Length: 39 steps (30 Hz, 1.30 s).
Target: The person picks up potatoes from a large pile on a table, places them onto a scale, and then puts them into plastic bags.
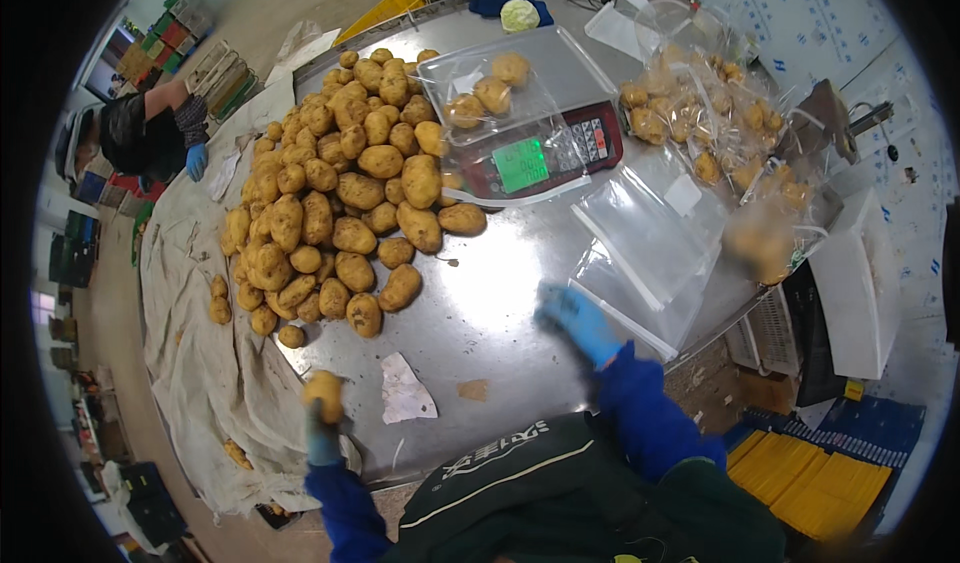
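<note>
My left hand (324,420), gloved in blue, holds a potato (323,394) near the table's front left, over the edge of a beige cloth. My right hand (577,319), also gloved and blurred, is above the metal table (495,278), left of some flat clear plastic bags (645,240); nothing shows in its fingers. A large pile of potatoes (337,173) lies on the table's left half. Behind it to the right, a digital scale (532,162) with a lit green display bears a clear bag with several potatoes (491,92) on its metal pan.
Filled bags of potatoes (705,113) stand at the back right, a blurred one at the right edge. Torn paper (405,389) lies in front. Beige cloth (202,383) covers the left side. A co-worker (150,132) with a blue glove stands beyond it. Yellow stacks (810,480) are lower right.
</note>
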Each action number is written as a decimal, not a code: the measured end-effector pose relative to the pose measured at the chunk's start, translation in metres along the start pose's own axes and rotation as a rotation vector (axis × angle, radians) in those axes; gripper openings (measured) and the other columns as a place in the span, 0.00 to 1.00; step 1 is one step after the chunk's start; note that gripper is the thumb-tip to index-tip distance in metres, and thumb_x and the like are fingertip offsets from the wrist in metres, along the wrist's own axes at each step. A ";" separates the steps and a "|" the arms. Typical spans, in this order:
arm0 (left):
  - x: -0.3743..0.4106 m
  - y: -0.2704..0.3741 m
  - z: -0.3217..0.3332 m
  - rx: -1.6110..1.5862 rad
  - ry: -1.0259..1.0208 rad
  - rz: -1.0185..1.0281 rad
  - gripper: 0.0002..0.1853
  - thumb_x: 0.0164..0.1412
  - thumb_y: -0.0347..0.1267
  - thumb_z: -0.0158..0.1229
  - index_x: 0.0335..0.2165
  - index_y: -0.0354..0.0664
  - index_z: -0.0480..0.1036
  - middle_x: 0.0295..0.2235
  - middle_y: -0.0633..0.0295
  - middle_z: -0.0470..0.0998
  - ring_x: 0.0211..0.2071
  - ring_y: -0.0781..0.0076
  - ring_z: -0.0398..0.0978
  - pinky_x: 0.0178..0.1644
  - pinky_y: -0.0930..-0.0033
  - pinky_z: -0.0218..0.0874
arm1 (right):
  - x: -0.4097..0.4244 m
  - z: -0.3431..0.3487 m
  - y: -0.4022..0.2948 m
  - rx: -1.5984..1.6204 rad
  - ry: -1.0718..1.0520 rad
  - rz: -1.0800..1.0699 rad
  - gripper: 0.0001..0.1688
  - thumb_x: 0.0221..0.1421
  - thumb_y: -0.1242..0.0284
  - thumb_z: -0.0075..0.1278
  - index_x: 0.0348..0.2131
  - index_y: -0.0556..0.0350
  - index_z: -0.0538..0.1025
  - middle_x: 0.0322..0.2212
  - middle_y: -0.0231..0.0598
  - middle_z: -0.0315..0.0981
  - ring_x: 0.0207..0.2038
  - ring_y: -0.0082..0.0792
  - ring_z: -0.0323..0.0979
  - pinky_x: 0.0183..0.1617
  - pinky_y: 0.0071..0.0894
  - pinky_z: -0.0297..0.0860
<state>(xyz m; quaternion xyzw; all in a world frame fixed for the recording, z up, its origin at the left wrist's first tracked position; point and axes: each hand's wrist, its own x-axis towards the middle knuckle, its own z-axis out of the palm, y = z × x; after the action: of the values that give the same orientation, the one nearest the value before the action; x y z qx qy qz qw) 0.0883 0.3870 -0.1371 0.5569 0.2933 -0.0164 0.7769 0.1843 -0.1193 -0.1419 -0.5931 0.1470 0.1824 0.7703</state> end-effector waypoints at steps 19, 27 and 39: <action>-0.005 0.047 0.460 -0.598 -0.959 -0.353 0.52 0.54 0.60 0.52 0.54 0.18 0.53 0.19 0.59 0.71 0.18 0.65 0.68 0.28 0.62 0.64 | 0.181 -0.036 -0.261 -0.712 -0.002 -0.877 0.14 0.51 0.67 0.56 0.40 0.45 0.79 0.31 0.38 0.73 0.29 0.35 0.72 0.38 0.31 0.70; 0.044 0.074 0.511 0.590 -0.374 0.117 0.30 0.57 0.42 0.57 0.50 0.30 0.62 0.24 0.58 0.75 0.21 0.73 0.73 0.22 0.74 0.64 | 0.163 -0.049 -0.249 -0.650 -0.031 -0.983 0.13 0.54 0.72 0.53 0.41 0.49 0.78 0.32 0.39 0.73 0.33 0.38 0.74 0.37 0.31 0.71; 0.176 0.075 0.579 0.852 -0.363 0.695 0.24 0.59 0.22 0.49 0.55 0.38 0.63 0.45 0.51 0.73 0.44 0.62 0.72 0.46 0.65 0.66 | 0.148 -0.035 -0.227 -0.498 -0.132 -0.788 0.36 0.50 0.72 0.55 0.58 0.45 0.63 0.43 0.43 0.66 0.42 0.46 0.71 0.44 0.38 0.69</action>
<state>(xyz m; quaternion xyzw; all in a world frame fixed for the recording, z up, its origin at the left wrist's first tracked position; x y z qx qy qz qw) 0.5136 -0.0378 -0.0359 0.8725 -0.0771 0.0279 0.4817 0.4195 -0.1890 -0.0213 -0.7575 -0.1867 -0.0570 0.6230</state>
